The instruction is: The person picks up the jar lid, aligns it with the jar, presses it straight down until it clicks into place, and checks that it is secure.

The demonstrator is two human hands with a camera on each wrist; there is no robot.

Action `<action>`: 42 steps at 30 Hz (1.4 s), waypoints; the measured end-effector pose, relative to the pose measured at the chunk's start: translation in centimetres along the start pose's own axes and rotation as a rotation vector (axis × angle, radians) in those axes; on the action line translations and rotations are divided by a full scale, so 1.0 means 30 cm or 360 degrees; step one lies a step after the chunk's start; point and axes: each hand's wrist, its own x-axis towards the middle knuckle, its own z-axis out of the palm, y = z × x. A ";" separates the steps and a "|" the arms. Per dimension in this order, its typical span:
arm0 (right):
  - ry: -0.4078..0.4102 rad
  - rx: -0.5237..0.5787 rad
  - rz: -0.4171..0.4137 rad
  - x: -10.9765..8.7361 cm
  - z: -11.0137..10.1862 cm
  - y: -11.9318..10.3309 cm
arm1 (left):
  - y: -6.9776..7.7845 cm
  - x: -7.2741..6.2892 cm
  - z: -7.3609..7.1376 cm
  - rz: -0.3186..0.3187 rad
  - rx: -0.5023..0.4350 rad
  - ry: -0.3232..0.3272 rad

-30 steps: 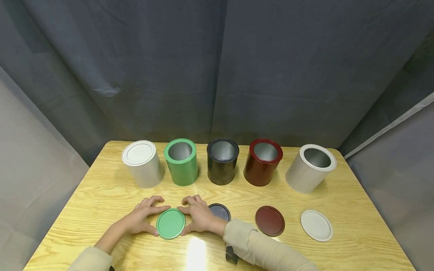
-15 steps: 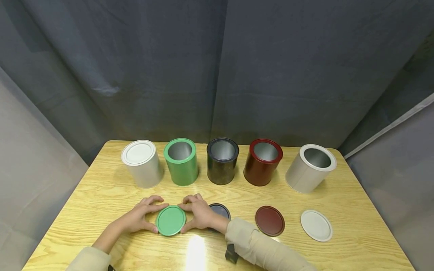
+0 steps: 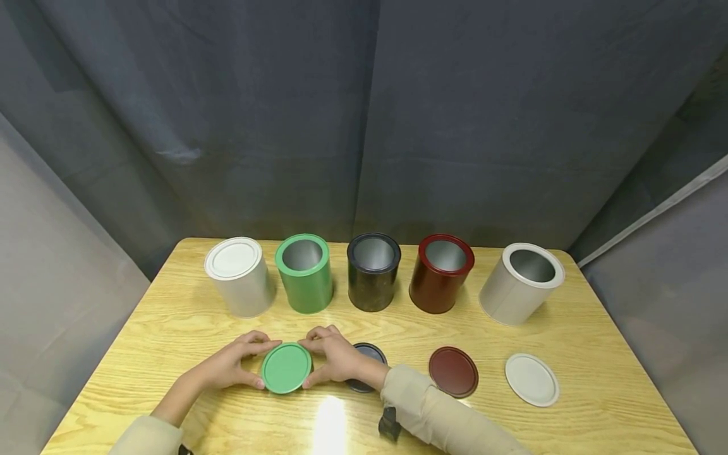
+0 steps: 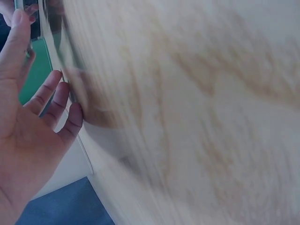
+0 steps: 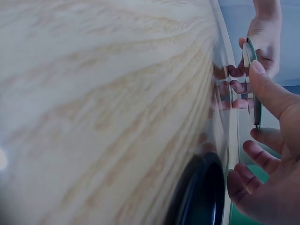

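A round green can lid (image 3: 286, 368) is pinched by both hands, edge to edge. On its left side, the thumb and index finger of my left hand (image 3: 234, 362) grip the rim. The right hand (image 3: 334, 357) grips the opposite side the same way. Seen edge-on in the right wrist view, the lid (image 5: 257, 110) is raised a little off the tabletop. Behind the hands stands an uncovered green can (image 3: 308, 287). A black lid (image 3: 372, 354) lies partly hidden under my right wrist.
Along the back stand a covered white can (image 3: 246, 291), then uncovered black (image 3: 372, 287), dark red (image 3: 435, 287) and off-white (image 3: 509, 297) cans. A dark red lid (image 3: 453, 371) and a white lid (image 3: 531, 379) lie at the right on the wooden table (image 3: 597, 404).
The green lid has shifted slightly upward in the head view, with both hands still gripping it. The cans and other lids stay in place.
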 end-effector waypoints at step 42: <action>0.0046 0.0094 -0.0085 -0.015 -0.071 -0.031 | 0.043 -0.002 -0.031 0.0192 -0.0011 0.0183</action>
